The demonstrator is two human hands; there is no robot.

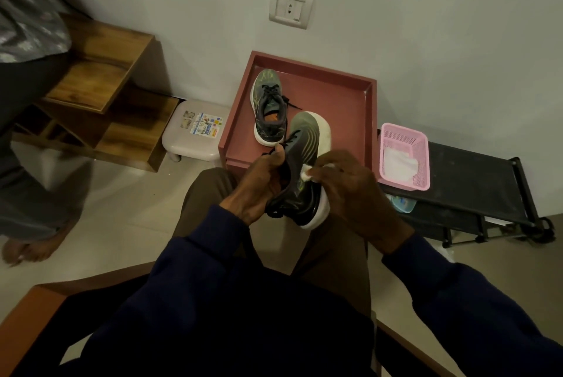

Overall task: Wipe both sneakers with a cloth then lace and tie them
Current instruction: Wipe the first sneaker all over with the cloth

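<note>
I hold one dark grey-green sneaker [304, 145] with a white sole tilted on its side above my lap. My left hand [259, 184] grips it at the collar and laces. My right hand [350, 187] presses a small white cloth [307, 172] against the shoe's side. The second sneaker [269, 108], its black laces loose, stands upright on the reddish tray-topped table [344, 108] in front of me.
A pink mesh basket [405, 139] holding white cloth sits on a black rack [475, 181] at the right. A white stool [192, 135] and wooden shelves [100, 93] stand to the left. Another person's bare foot [33, 248] is on the floor at far left.
</note>
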